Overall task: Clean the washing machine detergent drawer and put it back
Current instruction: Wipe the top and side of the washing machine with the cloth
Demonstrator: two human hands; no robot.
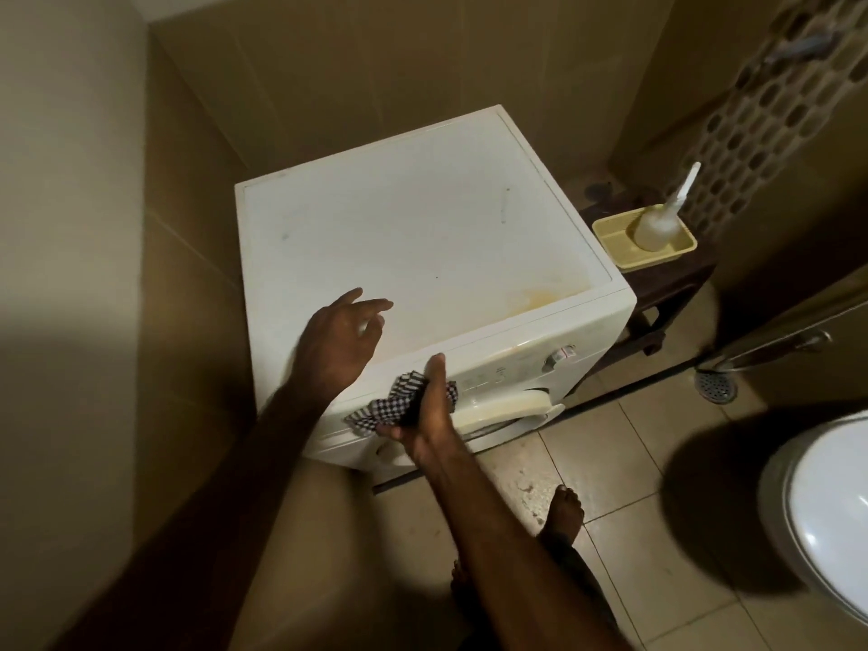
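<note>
A white front-loading washing machine (422, 237) stands in the corner, seen from above. My right hand (430, 415) is shut on a black-and-white checked cloth (385, 411) and presses it against the left part of the machine's front panel. The detergent drawer sits where the cloth and hand cover the panel, so I cannot tell its state. My left hand (340, 338) hovers over the front left edge of the machine's top, fingers spread, holding nothing. The control dial (552, 361) and the door (507, 408) show to the right of the cloth.
A dark wooden stool (667, 293) right of the machine bears a yellow tray (610, 239) with a translucent nozzle bottle (657, 223). A toilet (817, 514) sits at the right, a floor drain (716, 386) beyond it. My bare foot (563, 509) rests on the tiled floor.
</note>
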